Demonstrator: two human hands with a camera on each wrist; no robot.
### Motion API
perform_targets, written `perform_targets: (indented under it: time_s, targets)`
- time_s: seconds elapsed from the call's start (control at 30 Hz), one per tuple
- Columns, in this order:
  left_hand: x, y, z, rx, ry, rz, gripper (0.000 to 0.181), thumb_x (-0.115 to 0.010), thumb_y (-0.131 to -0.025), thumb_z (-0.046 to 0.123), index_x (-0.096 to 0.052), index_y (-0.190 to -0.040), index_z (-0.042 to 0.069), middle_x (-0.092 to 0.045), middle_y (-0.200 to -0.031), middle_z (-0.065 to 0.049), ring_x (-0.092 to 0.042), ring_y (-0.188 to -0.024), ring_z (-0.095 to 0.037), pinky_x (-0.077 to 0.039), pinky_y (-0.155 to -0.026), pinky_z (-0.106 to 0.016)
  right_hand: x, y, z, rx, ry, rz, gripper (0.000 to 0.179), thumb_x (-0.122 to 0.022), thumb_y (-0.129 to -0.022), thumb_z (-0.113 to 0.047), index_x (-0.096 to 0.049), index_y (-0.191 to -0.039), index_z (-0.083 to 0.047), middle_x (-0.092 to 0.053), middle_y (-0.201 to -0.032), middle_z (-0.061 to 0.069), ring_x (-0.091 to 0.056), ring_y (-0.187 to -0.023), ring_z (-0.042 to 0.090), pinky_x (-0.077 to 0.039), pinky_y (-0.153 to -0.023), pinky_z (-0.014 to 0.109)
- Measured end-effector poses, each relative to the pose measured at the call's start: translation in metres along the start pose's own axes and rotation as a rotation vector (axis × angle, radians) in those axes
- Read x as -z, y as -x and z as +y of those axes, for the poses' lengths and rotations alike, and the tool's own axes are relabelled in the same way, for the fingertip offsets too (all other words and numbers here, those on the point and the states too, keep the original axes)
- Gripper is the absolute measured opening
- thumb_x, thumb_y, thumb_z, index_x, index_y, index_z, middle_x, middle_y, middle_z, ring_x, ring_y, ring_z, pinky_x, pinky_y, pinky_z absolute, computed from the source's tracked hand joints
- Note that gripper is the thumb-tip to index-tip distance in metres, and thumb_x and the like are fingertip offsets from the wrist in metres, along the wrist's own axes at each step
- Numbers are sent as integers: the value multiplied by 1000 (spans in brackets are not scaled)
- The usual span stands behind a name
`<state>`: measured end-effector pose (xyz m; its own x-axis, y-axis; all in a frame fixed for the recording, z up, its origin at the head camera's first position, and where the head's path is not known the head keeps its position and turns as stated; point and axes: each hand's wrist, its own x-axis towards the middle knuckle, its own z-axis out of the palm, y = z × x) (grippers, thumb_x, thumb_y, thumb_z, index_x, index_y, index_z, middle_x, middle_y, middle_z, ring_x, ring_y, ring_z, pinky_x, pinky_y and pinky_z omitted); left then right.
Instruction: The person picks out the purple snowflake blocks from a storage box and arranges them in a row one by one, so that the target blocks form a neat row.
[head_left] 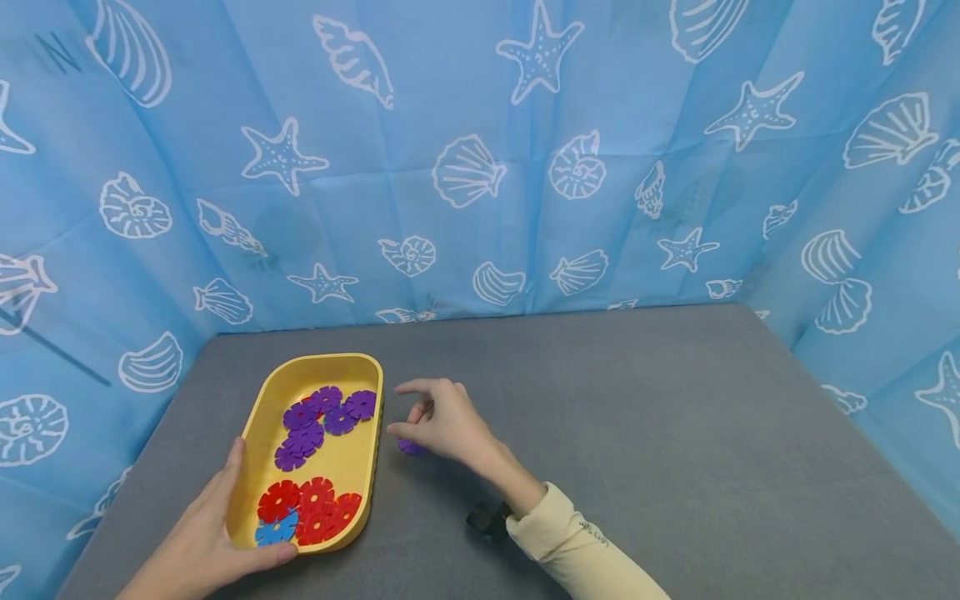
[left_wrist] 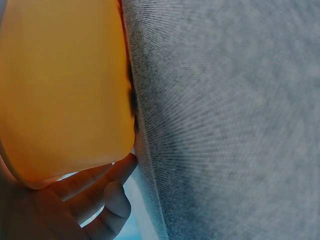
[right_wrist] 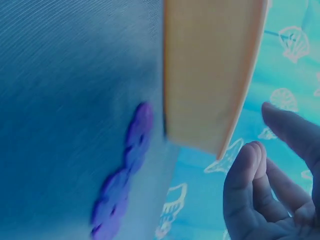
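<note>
A yellow plastic tray stands on the grey table at the left. My left hand holds its near left corner, thumb along the near side and fingers on the left wall. Inside lie several purple notched discs, several red ones and a blue one. Just right of the tray hovers my right hand, thumb and index finger apart, nothing between them. Below it, a purple disc is partly hidden; the right wrist view shows two purple discs on the table beside the tray.
The grey table extends to the right. A blue curtain with white shell and starfish prints hangs behind it and along both sides. A small black device sits at my right wrist.
</note>
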<state>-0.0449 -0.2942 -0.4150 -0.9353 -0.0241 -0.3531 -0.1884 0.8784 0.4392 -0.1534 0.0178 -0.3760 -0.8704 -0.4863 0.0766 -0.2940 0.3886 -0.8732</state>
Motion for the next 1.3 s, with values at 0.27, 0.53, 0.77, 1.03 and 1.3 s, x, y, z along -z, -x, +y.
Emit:
perform_targets:
  time_s: [0.27, 0.53, 0.77, 1.03, 1.3]
  targets:
    - [2, 0, 0, -8, 3, -6, 145, -74, -77, 70, 29, -157, 10, -22, -155, -34, -45, -123, -47, -62, -86, -54, -23, -12, -24, 24, -28, -18, 46, -85, -85, -19, -71, -127, -8, -64, -76, -2, -57, -63, 2, -49, -55, 14]
    - [1, 1, -3, -40, 8, 16, 144, -76, -76, 67, 27, -158, 10, -30, -151, -32, -50, -120, -40, -63, -82, -48, -53, -26, -42, 49, -47, -77, 45, -85, -84, -22, -73, -126, -11, -63, -78, -5, -57, -66, -4, -53, -60, 12]
    - [-3, 1, -6, -64, 5, 39, 145, -78, -75, 66, 25, -159, 8, -32, -151, -33, -52, -120, -41, -64, -82, -47, -83, -32, -53, 68, -47, -123, 43, -85, -84, -20, -73, -125, -11, -64, -77, -8, -57, -65, -8, -53, -64, 8]
    - [-1, -1, -4, -49, -20, 23, 145, -76, -76, 68, 25, -158, 4, -30, -154, -36, -51, -123, -47, -62, -85, -52, -107, -37, -52, 57, -62, -102, 42, -85, -85, -22, -74, -124, -11, -70, -81, -5, -57, -68, -10, -51, -65, 5]
    - [-2, -2, -5, -54, -17, 37, 143, -76, -78, 67, 24, -158, 4, -32, -151, -35, -53, -120, -43, -61, -87, -53, -126, -41, -44, -82, 100, -28, 40, -86, -83, -26, -77, -120, -16, -61, -73, -8, -48, -61, -2, -43, -50, 12]
